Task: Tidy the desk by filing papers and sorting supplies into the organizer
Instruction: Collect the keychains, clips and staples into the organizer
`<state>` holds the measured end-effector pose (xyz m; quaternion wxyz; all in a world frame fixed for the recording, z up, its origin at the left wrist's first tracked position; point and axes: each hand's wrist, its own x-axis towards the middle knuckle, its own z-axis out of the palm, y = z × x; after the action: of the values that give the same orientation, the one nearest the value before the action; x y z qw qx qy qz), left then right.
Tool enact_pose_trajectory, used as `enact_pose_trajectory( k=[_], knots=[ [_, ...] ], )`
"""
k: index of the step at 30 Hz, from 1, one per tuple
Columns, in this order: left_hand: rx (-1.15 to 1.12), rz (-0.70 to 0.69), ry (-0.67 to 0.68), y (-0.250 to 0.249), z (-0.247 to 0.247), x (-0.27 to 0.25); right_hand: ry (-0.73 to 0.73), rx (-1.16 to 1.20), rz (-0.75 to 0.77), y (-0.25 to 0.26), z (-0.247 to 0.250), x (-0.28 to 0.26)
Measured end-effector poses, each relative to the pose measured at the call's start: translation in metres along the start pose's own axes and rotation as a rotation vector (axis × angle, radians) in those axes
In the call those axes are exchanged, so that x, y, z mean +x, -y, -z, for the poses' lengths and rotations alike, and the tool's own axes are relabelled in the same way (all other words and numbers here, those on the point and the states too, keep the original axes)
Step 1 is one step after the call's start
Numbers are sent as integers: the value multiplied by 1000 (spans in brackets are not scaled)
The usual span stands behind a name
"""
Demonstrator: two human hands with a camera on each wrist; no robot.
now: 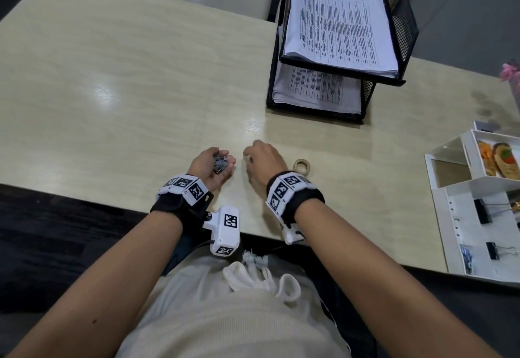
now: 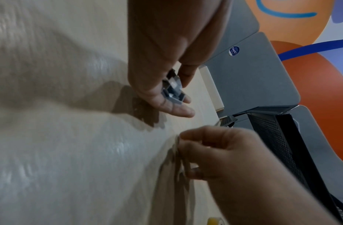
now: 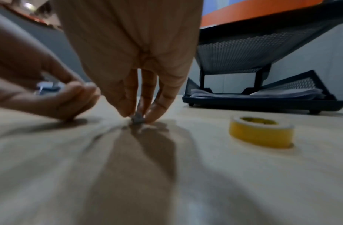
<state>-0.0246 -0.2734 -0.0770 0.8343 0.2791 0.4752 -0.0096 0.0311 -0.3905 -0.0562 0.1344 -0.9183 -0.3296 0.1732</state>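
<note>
The tabletop [image 1: 140,76] is big and bare beyond the fingers, so there is lots of room to move there. The black paper tray [image 1: 399,34] stands far past the right hand's fingertips, with papers [image 1: 337,20] in it. The white organizer [image 1: 450,217] sits well off to the right of the fingers. A yellow tape roll [image 3: 261,131] lies near the right hand, on its right.

The left hand [image 1: 209,168] is cupped, palm up, holding a pile of little grey clips [image 1: 222,163]. The right hand [image 1: 264,161] pinches one small grey piece [image 3: 137,119] between thumb and fingers, right on the tabletop.

The small piece could slip, because it is tiny. The pile could spill if the cupped hand tips. The near edge is close behind the wrists.
</note>
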Motion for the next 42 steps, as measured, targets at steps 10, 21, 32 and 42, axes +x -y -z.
enact_pose_trajectory(
  k=[10, 21, 32, 42],
  knots=[
    [81, -8, 53, 8, -17, 0, -170, 354, -297, -27, 14, -16],
    [326, 212, 188, 23, -62, 9, -281, 387, -317, -53, 37, -28],
    [556, 225, 261, 85, -153, 5, -237, 258, -513, -155, 15, -132],
    [803, 305, 426, 188, -249, -32, -592, 244, -956, -282, 99, -180]
  ],
)
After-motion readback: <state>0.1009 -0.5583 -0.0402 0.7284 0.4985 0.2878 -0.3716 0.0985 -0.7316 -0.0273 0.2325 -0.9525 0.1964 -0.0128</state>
